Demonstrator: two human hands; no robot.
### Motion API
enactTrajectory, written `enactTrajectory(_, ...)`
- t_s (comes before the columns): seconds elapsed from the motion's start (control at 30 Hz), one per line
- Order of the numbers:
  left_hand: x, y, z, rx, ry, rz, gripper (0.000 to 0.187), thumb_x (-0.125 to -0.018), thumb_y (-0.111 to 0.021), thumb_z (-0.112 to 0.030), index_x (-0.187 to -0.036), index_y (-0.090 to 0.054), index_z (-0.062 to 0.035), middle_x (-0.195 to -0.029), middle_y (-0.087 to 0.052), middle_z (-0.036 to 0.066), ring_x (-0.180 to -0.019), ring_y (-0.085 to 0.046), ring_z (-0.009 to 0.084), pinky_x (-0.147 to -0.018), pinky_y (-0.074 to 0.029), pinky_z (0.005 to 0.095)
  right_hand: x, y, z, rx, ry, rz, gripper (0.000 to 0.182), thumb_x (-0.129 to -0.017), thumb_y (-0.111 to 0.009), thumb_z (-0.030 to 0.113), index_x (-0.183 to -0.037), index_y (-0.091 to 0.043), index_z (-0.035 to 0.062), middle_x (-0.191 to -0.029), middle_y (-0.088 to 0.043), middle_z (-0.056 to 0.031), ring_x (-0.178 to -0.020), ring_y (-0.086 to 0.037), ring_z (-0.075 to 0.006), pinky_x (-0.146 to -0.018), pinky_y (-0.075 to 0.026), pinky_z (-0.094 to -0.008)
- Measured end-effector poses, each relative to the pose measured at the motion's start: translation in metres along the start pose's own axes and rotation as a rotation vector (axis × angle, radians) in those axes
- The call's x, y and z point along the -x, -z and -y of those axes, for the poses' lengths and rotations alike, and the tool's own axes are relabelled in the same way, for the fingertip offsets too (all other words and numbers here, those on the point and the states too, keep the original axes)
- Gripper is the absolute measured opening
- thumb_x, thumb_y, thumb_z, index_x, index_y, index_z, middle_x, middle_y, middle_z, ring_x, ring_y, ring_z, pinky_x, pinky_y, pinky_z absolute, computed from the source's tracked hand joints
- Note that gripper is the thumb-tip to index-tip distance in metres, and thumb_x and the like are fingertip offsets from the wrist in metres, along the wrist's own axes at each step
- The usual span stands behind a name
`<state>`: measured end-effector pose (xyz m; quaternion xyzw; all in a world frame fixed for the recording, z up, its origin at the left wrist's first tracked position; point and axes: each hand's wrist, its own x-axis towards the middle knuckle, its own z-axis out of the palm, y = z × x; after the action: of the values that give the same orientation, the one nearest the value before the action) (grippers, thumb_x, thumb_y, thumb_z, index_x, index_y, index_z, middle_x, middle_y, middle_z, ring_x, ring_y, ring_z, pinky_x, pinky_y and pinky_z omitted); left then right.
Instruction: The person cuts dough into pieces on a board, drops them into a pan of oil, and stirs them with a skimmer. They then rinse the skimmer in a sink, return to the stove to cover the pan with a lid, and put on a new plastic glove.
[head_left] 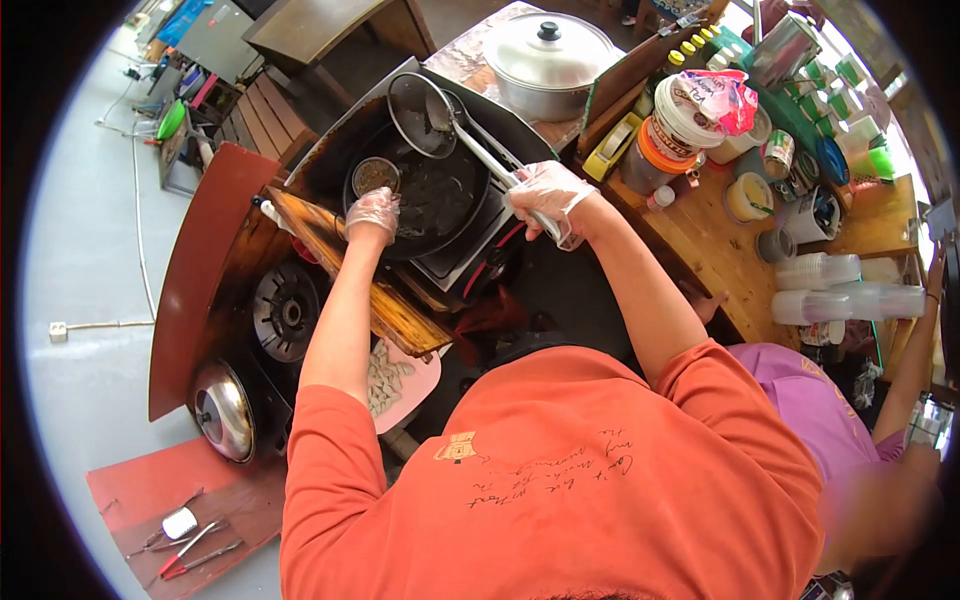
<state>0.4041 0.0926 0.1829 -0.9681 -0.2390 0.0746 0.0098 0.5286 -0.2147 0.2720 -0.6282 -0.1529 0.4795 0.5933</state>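
Note:
Both my hands wear thin clear plastic gloves. My right hand (552,200) is wrapped round the long metal handle of a large round strainer (422,115), whose hoop is over the far side of a dark wok (455,225). My left hand (373,216) is closed at the near side of a small round strainer (376,175) with brownish bits in it, over the left part of the wok. Dark liquid shows inside the wok. Beneath it is a stove (450,260).
Beyond the wok stands a large lidded pot (548,60). Tubs (690,110), jars and stacked plastic cups (815,270) crowd the wooden counter on the right. A pink tray (415,385) of pale pieces lies below my left arm, near another burner (285,312). A person in purple (790,390) is at my right.

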Motion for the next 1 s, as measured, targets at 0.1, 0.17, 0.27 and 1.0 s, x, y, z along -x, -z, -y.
enactTrajectory(0.1,-0.017,-0.018,-0.013,0.144,-0.006,-0.076,0.019,-0.092,-0.059,-0.024,-0.102,-0.066,-0.0095,-0.106,-0.069,0.016,-0.1,-0.066,0.0349,-0.086,-0.053,0.0432,-0.002,0.001,-0.002,0.003,-0.015,0.003,0.01,-0.073,-0.065,0.005,-0.066,-0.058,0.0014,-0.059,-0.055,-0.0058,-0.048,-0.055,-0.0159,-0.046,-0.055,-0.0331)
enactTrajectory(0.17,-0.019,-0.023,-0.027,0.218,0.0,-0.134,0.018,-0.092,-0.061,-0.024,-0.1,-0.068,-0.0093,-0.102,-0.069,0.017,-0.097,-0.066,0.0353,-0.085,-0.052,0.0431,0.001,-0.001,0.001,0.029,-0.018,-0.025,0.013,-0.073,-0.064,0.004,-0.064,-0.055,0.0005,-0.059,-0.054,-0.0059,-0.046,-0.054,-0.0136,-0.045,-0.054,-0.0307)
enactTrajectory(0.27,-0.022,-0.032,-0.04,0.413,-0.074,-0.293,0.021,-0.092,-0.063,-0.026,-0.096,-0.069,-0.0059,-0.094,-0.07,0.02,-0.09,-0.068,0.0351,-0.08,-0.053,0.042,0.001,0.001,0.001,0.027,-0.021,-0.033,0.011,-0.074,-0.064,0.004,-0.068,-0.057,-0.0008,-0.061,-0.056,-0.0065,-0.047,-0.055,-0.0137,-0.045,-0.054,-0.0305)
enactTrajectory(1.0,0.084,0.009,0.024,1.325,-0.02,-0.073,0.012,-0.096,-0.06,-0.013,-0.097,-0.065,-0.0013,-0.081,-0.066,0.003,-0.067,-0.06,0.0087,-0.061,-0.049,0.0228,-0.02,0.012,-0.036,-0.045,-0.085,0.054,0.009,-0.07,-0.066,0.005,-0.075,-0.061,-0.0002,-0.061,-0.052,-0.0036,-0.05,-0.054,-0.013,-0.05,-0.055,-0.0303)
